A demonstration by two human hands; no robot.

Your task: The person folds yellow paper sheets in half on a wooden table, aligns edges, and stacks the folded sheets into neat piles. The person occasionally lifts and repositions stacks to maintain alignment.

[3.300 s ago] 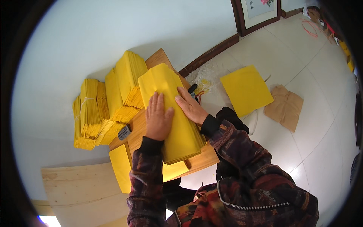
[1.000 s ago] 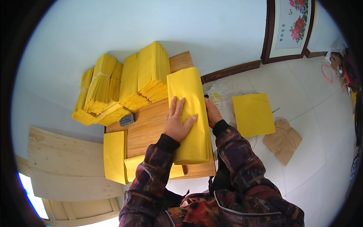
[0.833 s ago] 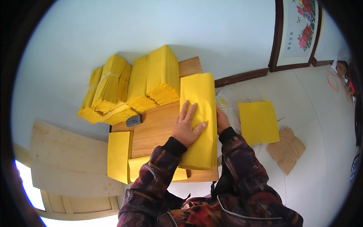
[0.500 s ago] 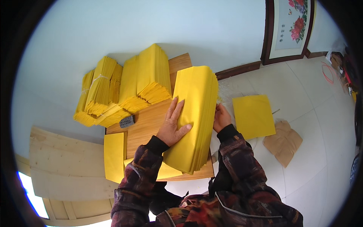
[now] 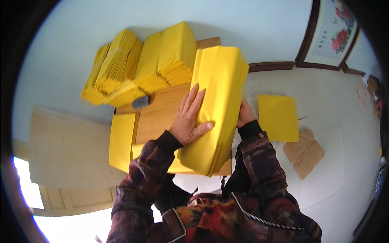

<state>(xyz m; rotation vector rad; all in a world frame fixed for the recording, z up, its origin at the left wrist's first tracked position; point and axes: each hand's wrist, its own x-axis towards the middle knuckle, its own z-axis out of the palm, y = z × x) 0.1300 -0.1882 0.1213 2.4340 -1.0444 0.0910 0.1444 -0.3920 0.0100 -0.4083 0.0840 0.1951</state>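
Note:
A thick stack of folded yellow paper sheets [image 5: 219,81] stands tilted at the near right of the wooden table [image 5: 166,101]. My left hand [image 5: 190,117] lies against its broad upper face, fingers stretched out and thumb spread apart. At the stack's right side is my right hand [image 5: 245,115]; its fingers go behind the sheets and are hidden. Flat yellow sheets lie on the table's near edge, one yellow sheet [image 5: 122,139] at the left and others partly under my left sleeve and the stack.
More yellow paper bundles [image 5: 166,54] stand against the wall, some tied. Beside them lies a small dark grey block [image 5: 141,101]. A yellow sheet [image 5: 278,117] and crumpled brown paper [image 5: 304,152] are to the right, a wooden board [image 5: 69,150] to the left. A framed flower picture [image 5: 330,36] leans far right.
The view has shifted, so the table and bundles sit higher in it. My right hand's fingers have gone further behind the stack. My left hand stays flat on it.

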